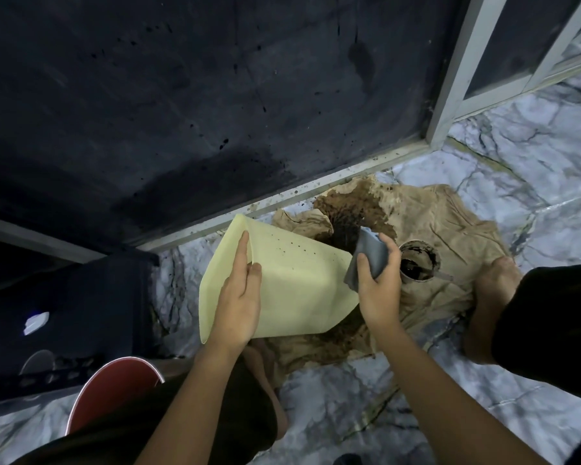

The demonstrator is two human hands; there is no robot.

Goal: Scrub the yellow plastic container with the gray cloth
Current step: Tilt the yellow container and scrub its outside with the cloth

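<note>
A pale yellow plastic container (292,283) is tilted on its side above the floor, its outer wall dotted with small dark specks. My left hand (239,297) holds its left rim, with the fingers along the outside and the thumb over the edge. My right hand (379,283) grips a bunched gray cloth (369,258) and presses it against the container's right end. The container's inside is hidden from view.
Crumpled brown paper (426,223), wet and stained dark, lies on the marble floor (517,169). A small round can (420,260) of dark residue stands on it. A red bucket rim (114,380) sits at lower left, a dark wall behind, my knee (497,297) at right.
</note>
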